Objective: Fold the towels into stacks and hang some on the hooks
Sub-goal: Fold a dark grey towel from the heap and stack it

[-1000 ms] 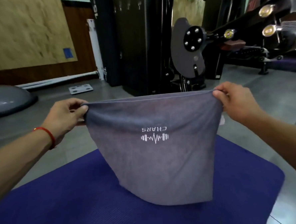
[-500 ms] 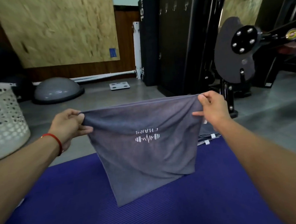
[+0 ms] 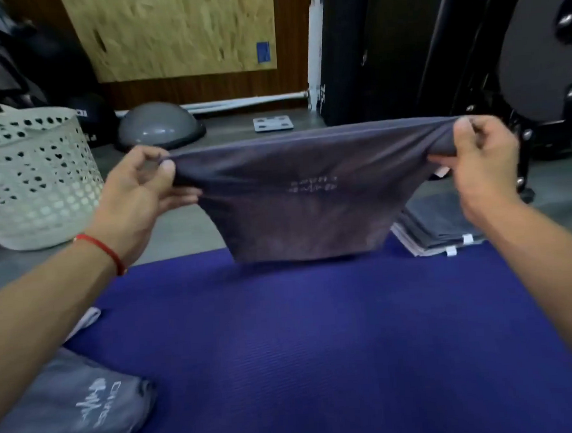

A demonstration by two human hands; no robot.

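Observation:
A grey towel (image 3: pixel 305 201) with a small white logo hangs stretched in the air between both hands, its lower edge just above the far part of the blue mat (image 3: pixel 319 341). My left hand (image 3: pixel 142 195) pinches its upper left corner. The upper right corner is pinched by my right hand (image 3: pixel 482 167). A stack of folded grey towels (image 3: pixel 442 223) lies at the mat's far right. Another grey towel (image 3: pixel 68 410) with a white logo lies at the near left.
A white perforated laundry basket (image 3: pixel 31 178) stands on the floor at the left. Behind it sit a grey half-dome balance trainer (image 3: pixel 158 127) and a flat scale (image 3: pixel 273 123). Black gym machines (image 3: pixel 435 46) fill the right background.
The view has swung left and down, bringing the basket, the folded stack and the near-left towel into sight. The held towel hangs shorter and lower, close over the mat, still pinched at both corners.

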